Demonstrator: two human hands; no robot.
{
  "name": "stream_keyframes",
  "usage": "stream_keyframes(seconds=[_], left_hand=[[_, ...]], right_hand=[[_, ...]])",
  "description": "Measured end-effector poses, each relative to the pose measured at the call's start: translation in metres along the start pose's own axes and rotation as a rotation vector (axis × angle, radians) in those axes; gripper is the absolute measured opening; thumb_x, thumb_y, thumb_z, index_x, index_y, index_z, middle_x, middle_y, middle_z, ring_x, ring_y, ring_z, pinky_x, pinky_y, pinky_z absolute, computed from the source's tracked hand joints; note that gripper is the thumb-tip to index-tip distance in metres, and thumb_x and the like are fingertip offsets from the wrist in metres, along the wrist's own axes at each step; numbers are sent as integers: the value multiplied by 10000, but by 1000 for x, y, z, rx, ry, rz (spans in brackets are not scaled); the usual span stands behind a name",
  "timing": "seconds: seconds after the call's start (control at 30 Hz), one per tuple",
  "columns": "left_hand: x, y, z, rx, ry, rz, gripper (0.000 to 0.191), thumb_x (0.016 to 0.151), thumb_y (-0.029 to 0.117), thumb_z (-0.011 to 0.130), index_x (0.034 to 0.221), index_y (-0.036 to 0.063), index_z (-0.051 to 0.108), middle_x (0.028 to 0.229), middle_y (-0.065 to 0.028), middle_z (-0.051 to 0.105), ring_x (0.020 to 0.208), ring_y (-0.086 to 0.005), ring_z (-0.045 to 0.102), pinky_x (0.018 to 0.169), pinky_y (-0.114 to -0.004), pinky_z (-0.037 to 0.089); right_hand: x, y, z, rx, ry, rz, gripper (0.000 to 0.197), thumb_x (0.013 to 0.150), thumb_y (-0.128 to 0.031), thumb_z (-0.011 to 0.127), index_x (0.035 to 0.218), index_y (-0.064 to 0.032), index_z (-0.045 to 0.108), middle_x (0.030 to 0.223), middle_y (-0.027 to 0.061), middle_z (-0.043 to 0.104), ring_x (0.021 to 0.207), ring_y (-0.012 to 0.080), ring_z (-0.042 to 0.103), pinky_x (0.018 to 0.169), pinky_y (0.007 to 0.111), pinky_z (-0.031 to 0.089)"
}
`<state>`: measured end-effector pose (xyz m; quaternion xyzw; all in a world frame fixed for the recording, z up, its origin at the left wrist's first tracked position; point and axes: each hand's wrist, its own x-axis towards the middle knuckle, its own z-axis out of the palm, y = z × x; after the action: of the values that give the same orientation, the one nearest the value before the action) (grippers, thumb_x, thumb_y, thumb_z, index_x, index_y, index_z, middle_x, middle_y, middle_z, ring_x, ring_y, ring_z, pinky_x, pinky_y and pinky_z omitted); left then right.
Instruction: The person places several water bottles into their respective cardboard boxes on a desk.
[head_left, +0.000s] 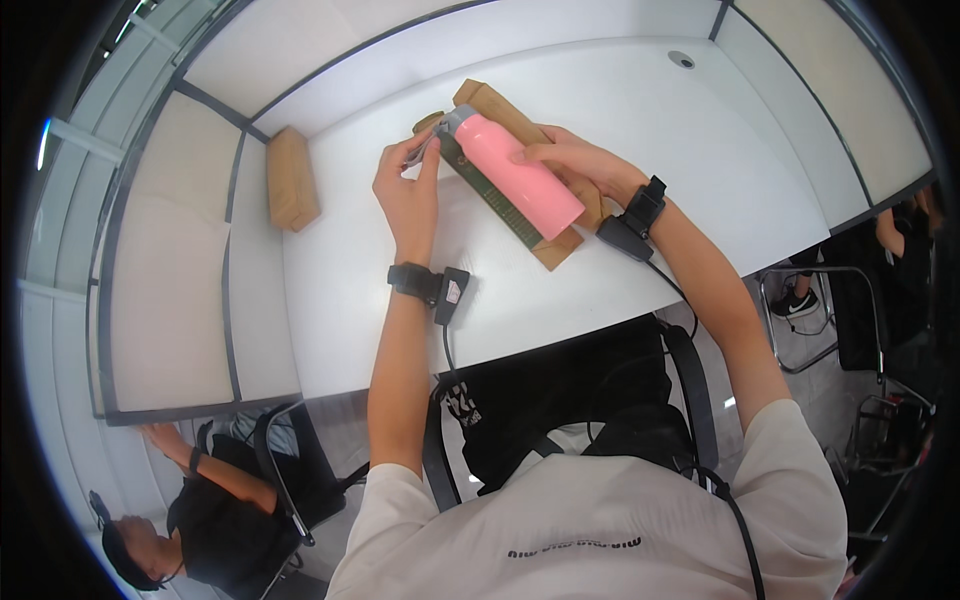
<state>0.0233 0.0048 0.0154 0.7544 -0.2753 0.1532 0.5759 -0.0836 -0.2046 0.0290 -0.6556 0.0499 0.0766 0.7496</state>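
Note:
A pink bottle (517, 176) with a grey cap (455, 118) lies at a slant before me, its cap end towards the upper left. My right hand (577, 157) grips the bottle's body, thumb on top and the other fingers hidden beneath. With thumb and fingertips, my left hand (409, 180) pinches a grey strap (418, 152) at the cap. Under the bottle is an opened cardboard box, with a plain brown panel (495, 105) on the far side and a dark green printed panel (491, 195) on the near side.
A closed brown cardboard box (291, 180) stands by the left partition (172, 240). Low partitions border the white table (360, 315) at the back and sides. Cabled black devices are strapped to both my wrists. A person (225, 502) sits at lower left, another (892, 285) at right.

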Motion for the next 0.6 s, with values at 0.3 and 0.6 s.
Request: stream_keyframes(seconds=[0.3, 0.6], left_hand=[[-3, -1, 3, -64, -7, -22, 162, 874, 98, 723, 995, -3, 757, 829, -48, 647, 785, -136, 575, 760, -278, 457], [-3, -6, 7, 8, -19, 65, 152, 850, 64, 729, 992, 20, 762, 787, -54, 626, 742, -155, 567, 704, -289, 453]], right_hand=[[-2, -2, 1, -39, 29, 8, 836, 826, -404, 731, 1412, 61, 359, 1253, 167, 552, 1131, 199, 580, 967, 301, 485], [8, 10, -2, -88, 60, -91, 749, 827, -410, 713, 1369, 36, 450, 1178, 150, 606, 1044, 192, 628, 895, 289, 523]])
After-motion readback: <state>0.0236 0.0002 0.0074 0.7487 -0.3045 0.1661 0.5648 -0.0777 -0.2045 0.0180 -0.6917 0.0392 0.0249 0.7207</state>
